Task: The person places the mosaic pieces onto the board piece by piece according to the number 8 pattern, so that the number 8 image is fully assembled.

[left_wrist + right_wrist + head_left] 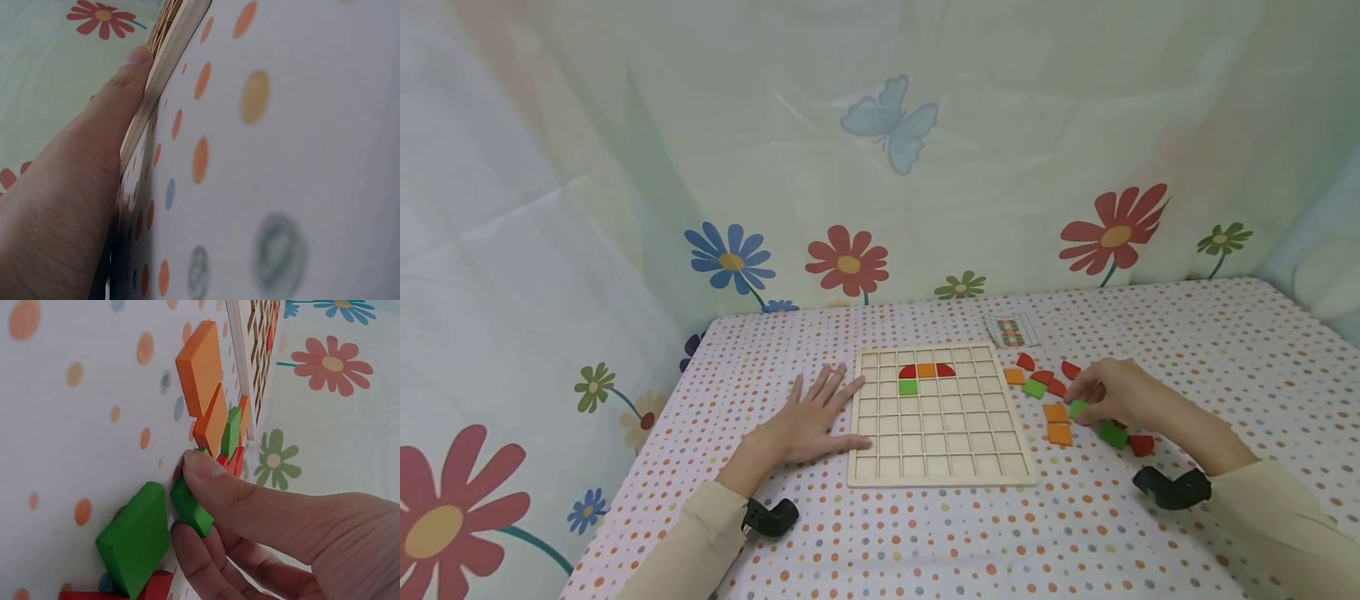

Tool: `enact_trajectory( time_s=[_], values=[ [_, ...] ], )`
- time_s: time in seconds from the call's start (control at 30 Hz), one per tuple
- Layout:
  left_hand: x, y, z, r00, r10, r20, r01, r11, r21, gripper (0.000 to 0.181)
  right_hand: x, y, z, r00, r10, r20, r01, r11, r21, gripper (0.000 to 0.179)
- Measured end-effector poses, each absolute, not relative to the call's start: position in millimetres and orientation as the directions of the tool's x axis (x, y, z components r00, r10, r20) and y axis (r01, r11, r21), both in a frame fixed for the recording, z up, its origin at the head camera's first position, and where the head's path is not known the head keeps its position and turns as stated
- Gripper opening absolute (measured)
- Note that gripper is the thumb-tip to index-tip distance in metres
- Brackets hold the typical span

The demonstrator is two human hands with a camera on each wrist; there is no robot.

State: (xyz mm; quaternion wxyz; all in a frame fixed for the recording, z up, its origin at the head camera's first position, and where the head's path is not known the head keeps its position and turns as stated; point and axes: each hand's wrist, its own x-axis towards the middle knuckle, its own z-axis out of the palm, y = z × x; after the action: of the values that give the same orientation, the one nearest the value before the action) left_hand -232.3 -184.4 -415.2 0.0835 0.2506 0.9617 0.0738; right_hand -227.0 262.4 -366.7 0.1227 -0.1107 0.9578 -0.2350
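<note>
A pale wooden grid board [925, 446] lies on the table. Set in its cells are a red quarter-round tile [907, 372], an orange square tile [927, 370], another red quarter-round tile [945, 370] and a green square tile [908, 387]. My left hand [805, 425] lies flat with fingers spread, its fingertips and thumb touching the board's left edge. To the right of the board, my right hand [1116, 392] pinches a green square tile [192, 509] between thumb and fingers, just at the tabletop among loose tiles.
Loose orange squares [1060, 434], green squares [1112, 434] and red quarter-rounds [1142, 445] lie scattered around the right hand. A small printed pattern card [1011, 330] lies behind the board's right corner. A dotted cloth [925, 542] covers the table; a flowered curtain hangs behind.
</note>
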Motion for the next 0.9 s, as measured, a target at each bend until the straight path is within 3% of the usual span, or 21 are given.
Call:
enact_trajectory(
  time_s=[0.6,0.77,0.9],
  values=[
    [-229.6,-186.3,-422.0,-0.864,0.484,-0.138,0.450,0.866,0.215,0.101,-219.7,269.1,-372.5,-0.967,-0.237,-0.098,-0.148,0.827,-0.542,0.023],
    [-230.1,-185.2,-419.1,-0.869,0.478,-0.128,0.446,0.868,0.217,0.098,-219.1,269.9,-371.2,-0.963,-0.258,-0.075,-0.172,0.808,-0.563,0.022],
    [-232.5,-185.3,-416.7,-0.868,0.480,-0.127,0.449,0.868,0.213,0.100,-221.5,263.1,-365.4,-0.955,-0.296,0.014,-0.254,0.795,-0.551,0.018]
  ],
)
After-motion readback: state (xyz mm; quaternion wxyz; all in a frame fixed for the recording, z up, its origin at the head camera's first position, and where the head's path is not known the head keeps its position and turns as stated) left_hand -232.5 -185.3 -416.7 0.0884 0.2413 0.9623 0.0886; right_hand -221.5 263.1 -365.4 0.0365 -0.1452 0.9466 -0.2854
